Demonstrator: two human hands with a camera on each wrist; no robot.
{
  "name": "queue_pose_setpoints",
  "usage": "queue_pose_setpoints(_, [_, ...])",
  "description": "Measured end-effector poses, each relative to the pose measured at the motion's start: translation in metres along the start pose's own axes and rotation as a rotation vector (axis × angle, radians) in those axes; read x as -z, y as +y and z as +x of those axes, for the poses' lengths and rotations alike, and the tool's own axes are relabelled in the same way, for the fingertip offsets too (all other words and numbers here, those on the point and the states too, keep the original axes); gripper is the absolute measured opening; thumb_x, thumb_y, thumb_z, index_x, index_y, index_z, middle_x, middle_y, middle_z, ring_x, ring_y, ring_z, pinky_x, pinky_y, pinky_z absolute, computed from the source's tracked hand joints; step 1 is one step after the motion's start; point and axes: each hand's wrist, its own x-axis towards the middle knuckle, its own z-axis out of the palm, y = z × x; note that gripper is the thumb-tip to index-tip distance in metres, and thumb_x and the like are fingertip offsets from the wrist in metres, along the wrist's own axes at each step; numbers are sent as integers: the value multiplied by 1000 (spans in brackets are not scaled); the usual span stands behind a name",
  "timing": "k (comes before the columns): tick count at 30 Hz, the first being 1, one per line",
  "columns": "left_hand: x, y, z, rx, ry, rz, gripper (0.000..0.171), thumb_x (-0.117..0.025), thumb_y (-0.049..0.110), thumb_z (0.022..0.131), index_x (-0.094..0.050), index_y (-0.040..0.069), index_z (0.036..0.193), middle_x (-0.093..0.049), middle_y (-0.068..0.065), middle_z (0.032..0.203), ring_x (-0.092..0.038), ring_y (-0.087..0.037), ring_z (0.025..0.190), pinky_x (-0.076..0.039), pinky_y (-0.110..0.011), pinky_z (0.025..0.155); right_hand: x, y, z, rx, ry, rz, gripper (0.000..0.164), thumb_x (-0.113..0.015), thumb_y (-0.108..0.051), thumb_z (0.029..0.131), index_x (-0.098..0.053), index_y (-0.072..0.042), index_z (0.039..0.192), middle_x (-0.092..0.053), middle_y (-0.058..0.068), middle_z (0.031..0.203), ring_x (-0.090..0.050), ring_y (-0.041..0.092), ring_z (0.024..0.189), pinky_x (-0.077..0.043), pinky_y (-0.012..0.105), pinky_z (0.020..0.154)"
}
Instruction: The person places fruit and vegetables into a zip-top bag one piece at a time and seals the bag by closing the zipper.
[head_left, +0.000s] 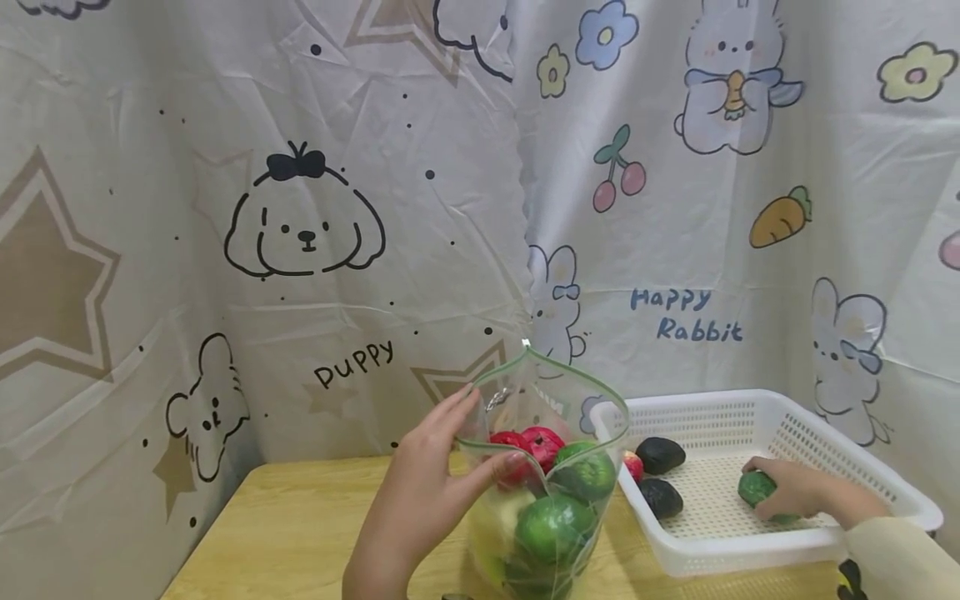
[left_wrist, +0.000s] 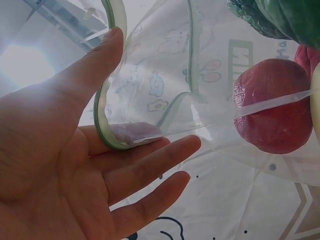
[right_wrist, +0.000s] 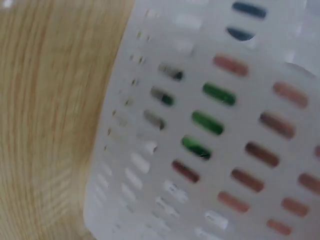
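A clear zip bag (head_left: 480, 508) with a green-edged mouth stands upright on the table. My left hand (head_left: 420, 483) holds it by the rim (left_wrist: 100, 131), thumb and fingers spread around the mouth. Inside the bag are red fruit (head_left: 542, 446), glossy green fruit (head_left: 555, 528) and something pale yellow low down. In the left wrist view, one red fruit (left_wrist: 272, 105) shows through the film. Over to the right, my right hand (head_left: 797, 487) grips a dark green, rough-skinned fruit (head_left: 756, 488) inside the white basket (head_left: 750, 546). The right wrist view shows green and skin tones through the basket's slots (right_wrist: 207, 122).
Two dark avocados (head_left: 660, 456) lie at the basket's left side, beside a small red fruit (head_left: 633, 465) partly hidden by the bag. The wooden table (head_left: 300, 525) extends left of the bag. A printed cloth (head_left: 450, 208) hangs behind and at the sides.
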Motion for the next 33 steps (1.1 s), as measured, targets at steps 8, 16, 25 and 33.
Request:
queue_pose_setpoints(8, [-2,-1,-1,-6,0,16,78,-63,61,74,-47,17,138,-47,-2,144,-45,-23,127,-46,-52,100,3,-34,-8,177,161,-6,51,-76,-20,69,-55,0,111,-62,7,92,-56,19,78,-55,42,66])
queue_pose_setpoints(16, [-4,1,-1,-30,26,34,79,-62,61,75,-47,15,137,-46,-2,145,-43,-23,129,-43,-52,102,39,-143,-40,314,636,112,68,-67,-20,84,-30,6,135,-57,30,104,-58,30,77,-55,39,56])
queue_pose_setpoints(25, [-10,2,-5,-46,27,20,81,-58,64,75,-46,16,138,-46,-3,145,-41,-20,130,-43,-49,104,37,-258,-112,366,1063,458,70,-72,-10,78,-29,-8,133,-61,13,120,-59,6,94,-47,0,73])
queue_pose_setpoints(33, [-4,3,-4,-73,43,55,79,-59,64,76,-46,17,138,-46,0,145,-42,-18,129,-44,-48,104,32,-289,-127,607,1258,560,84,-75,21,58,-45,-1,134,-52,-1,124,-59,7,106,-49,7,82])
